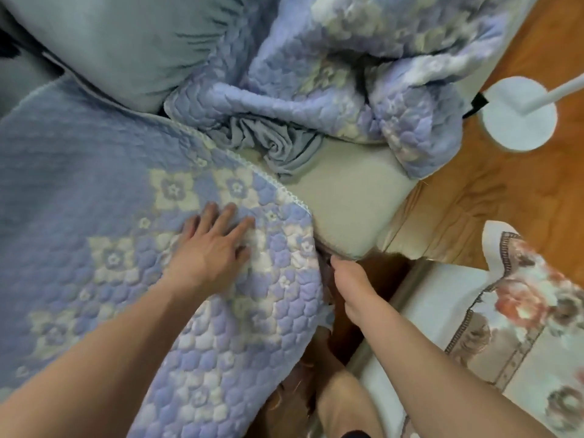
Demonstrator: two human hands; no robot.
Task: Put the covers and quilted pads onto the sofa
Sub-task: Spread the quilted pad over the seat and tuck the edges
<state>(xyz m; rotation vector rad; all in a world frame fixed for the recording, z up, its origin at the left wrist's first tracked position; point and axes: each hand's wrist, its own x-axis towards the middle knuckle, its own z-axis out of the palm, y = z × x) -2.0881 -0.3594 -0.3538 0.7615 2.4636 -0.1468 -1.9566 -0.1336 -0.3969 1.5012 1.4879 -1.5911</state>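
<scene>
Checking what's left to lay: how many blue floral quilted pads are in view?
2: one quilted pad spread on the seat under the left hand; one crumpled pad heaped at the sofa's far end. More may be hidden.

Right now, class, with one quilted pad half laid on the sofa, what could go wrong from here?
1. The quilted pad hangs over the front edge, pinned only by the flat left hand; it may slide off.
2. The right hand grips at the pad's edge by the bare cushion; a hard pull could skew it.
3. The crumpled pad and bunched cover could get trapped underneath.
</scene>
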